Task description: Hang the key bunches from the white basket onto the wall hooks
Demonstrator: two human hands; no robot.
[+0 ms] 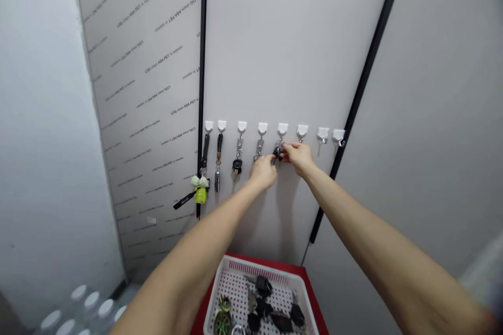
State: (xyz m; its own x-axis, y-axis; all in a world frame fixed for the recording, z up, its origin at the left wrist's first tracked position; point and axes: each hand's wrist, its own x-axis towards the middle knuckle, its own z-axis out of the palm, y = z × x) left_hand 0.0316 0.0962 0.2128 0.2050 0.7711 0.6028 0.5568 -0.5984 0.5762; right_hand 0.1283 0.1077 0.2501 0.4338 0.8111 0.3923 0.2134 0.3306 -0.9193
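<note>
A set of keys (277, 152) with a black head hangs by a metal clasp from a white wall hook (282, 129). My left hand (264, 171) pinches it from the left, fingers closed. From the right, my right hand (297, 156) grips the same keys between thumb and fingertips; the fingers hide part of them. Just left hangs another silver clasp (260, 145), its lower end behind my left hand. Farther left are a black-headed key (237, 165), a silver fob on a dark strap (218, 178), and a yellow-green fob (200, 194) with a bow.
Two white hooks (323, 134) at the right carry no keys. Below my arms, a white perforated basket (271, 267) holding several black keys (262, 286) stands on a red surface (314, 298). Clear bottles with white caps (91, 299) stand at lower left. Black strips (201, 63) edge the panel.
</note>
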